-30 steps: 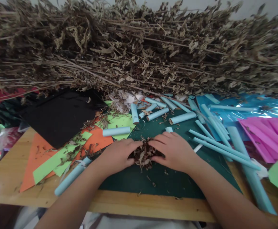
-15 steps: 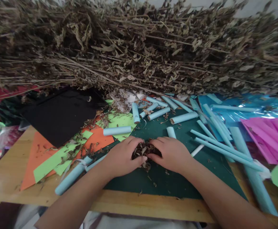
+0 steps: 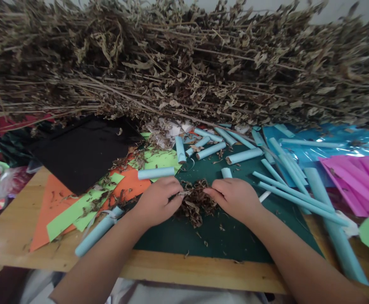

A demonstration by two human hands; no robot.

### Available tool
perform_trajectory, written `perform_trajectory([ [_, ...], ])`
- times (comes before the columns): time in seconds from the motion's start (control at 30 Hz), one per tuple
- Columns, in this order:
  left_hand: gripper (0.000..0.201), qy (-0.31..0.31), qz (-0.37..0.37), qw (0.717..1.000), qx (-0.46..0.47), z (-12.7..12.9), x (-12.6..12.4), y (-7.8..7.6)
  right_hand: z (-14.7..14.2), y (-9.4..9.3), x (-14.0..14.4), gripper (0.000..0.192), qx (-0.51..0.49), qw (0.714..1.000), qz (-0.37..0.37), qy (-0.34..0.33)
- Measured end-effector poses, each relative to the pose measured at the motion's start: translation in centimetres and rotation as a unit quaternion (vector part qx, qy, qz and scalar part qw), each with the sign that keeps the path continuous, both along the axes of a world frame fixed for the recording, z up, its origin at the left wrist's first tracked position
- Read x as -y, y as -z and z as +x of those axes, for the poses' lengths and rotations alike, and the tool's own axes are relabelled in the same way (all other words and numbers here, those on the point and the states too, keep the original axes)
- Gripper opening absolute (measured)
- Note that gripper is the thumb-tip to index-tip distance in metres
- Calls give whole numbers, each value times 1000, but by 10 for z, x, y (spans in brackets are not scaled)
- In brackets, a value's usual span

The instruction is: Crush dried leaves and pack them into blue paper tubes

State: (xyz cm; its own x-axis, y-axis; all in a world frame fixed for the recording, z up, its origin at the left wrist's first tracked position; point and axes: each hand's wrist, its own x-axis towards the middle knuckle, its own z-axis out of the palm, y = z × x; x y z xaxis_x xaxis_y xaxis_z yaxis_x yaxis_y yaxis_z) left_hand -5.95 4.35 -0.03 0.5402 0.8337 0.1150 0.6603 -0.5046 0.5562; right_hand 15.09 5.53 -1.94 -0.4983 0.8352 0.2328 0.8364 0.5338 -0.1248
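A small heap of dried, crumbled leaves lies on the dark green mat near the table's front edge. My left hand sits on the heap's left side and pinches a thin pale stem between thumb and fingers. On the right side my right hand has its fingertips closed on the other end of that stem, just above the leaves. Both hands rest low on the mat.
A big pile of dried branches fills the back. Several light blue paper tubes lie scattered behind and to the right. Orange and green paper, a black sheet and pink paper lie around on the wooden table.
My hands were cupped tight around the leaf heap; they have now drawn slightly apart and pinch a stem between them, leaving the heap looser on the mat.
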Motion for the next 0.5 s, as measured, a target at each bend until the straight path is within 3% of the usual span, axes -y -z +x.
perform_trajectory([
  [0.17, 16, 2, -23, 996, 83, 1, 0, 1, -1, 0, -1, 32, -17, 999, -26, -19],
  [0.3, 23, -33, -63, 977, 201, 3, 0, 8, -1, 0, 0, 24, -82, 994, -62, -29],
  [0.5, 22, -78, -116, 953, 268, 4, 1, 17, 0, 1, -3, 24, -173, 979, -95, -48],
])
